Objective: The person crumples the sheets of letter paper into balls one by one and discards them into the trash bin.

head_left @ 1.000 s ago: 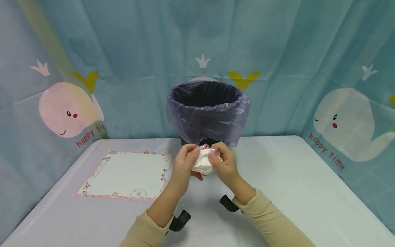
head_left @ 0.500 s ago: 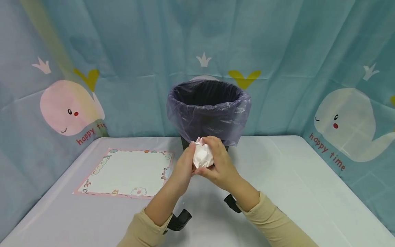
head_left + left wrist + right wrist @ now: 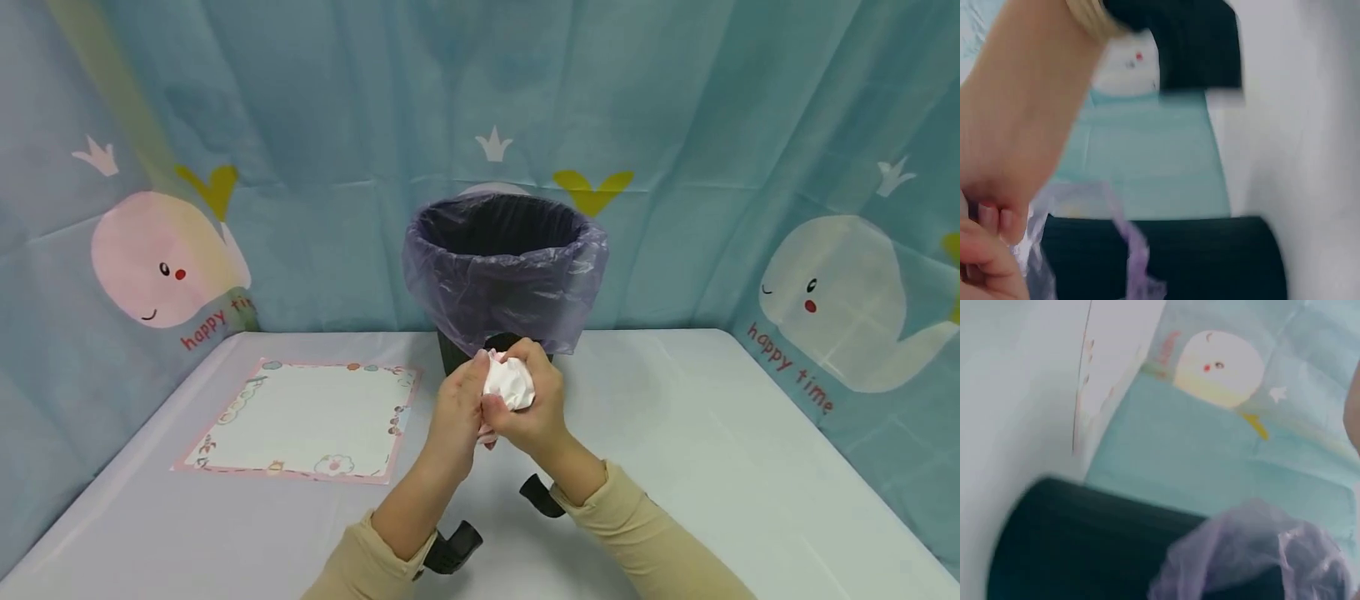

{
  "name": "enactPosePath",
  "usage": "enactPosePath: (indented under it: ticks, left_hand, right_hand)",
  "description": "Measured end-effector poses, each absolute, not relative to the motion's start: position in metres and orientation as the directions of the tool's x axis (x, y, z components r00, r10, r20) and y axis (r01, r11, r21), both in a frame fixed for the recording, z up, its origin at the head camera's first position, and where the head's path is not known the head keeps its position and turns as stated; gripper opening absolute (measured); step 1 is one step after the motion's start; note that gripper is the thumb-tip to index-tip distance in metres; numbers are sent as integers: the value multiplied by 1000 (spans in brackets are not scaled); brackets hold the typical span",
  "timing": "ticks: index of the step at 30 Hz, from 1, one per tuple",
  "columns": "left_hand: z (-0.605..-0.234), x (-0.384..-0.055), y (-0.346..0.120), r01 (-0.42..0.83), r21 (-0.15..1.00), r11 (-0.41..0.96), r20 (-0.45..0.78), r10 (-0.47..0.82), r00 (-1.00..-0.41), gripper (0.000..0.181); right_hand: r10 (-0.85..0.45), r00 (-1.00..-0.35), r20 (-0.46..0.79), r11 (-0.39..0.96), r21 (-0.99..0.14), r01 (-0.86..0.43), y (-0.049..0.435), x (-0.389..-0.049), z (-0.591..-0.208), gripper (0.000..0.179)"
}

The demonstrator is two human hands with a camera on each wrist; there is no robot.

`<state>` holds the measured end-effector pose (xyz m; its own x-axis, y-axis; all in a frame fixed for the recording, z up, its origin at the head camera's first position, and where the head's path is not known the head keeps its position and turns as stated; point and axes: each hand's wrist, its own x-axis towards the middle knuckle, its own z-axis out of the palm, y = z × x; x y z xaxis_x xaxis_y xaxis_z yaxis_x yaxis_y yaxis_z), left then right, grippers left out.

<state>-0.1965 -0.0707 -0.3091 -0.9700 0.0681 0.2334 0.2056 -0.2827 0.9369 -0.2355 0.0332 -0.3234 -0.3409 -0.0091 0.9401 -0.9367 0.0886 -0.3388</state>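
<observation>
Your left hand (image 3: 453,408) and right hand (image 3: 538,408) meet above the white table (image 3: 675,467), fingers curled and clamped round the crumpled paper (image 3: 510,383), which sits between them. A pinkish edge seems to poke out below; to pack the ball well, turn it slightly, tuck that in and squeeze evenly. The flat bordered sheet (image 3: 307,421) lies to your left; the bin liner (image 3: 502,296) hangs just beyond your knuckles.
</observation>
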Motion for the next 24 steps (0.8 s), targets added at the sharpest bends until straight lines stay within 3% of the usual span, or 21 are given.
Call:
enactPosePath:
  ticks: [4, 7, 9, 12, 15, 17, 20, 24]
  left_hand:
    - [-311, -199, -67, 160, 918, -363, 181, 25, -983, 30]
    - [-310, -202, -69, 132, 938, -321, 139, -1, -990, 31]
    - [-310, -205, -71, 145, 962, -230, 150, 5, -989, 38]
    - [-313, -204, -76, 267, 964, -22, 268, 75, -961, 53]
    - [-320, -202, -78, 445, 893, 68, 429, 167, -888, 79]
    - [-324, -201, -78, 538, 835, 112, 511, 203, -835, 94]
    - [-326, -203, -76, 609, 780, 145, 580, 200, -790, 101]
    - [-322, -205, -75, 580, 802, 145, 566, 125, -815, 99]
  right_hand:
    - [78, -340, 937, 60, -345, -937, 25, -240, -328, 25]
    - [82, -378, 922, 67, -384, -921, 22, -244, -330, 21]
    - [69, -452, 889, 50, -456, -889, 24, -247, -327, 24]
    - [67, -623, 780, 39, -625, -779, 31, -246, -318, 32]
    - [51, -776, 629, -7, -777, -630, 39, -242, -306, 39]
    - [39, -829, 558, -39, -828, -559, 42, -238, -299, 40]
    - [26, -856, 516, -63, -854, -517, 45, -234, -293, 43]
    - [-30, -825, 564, -40, -826, -562, 45, -231, -295, 58]
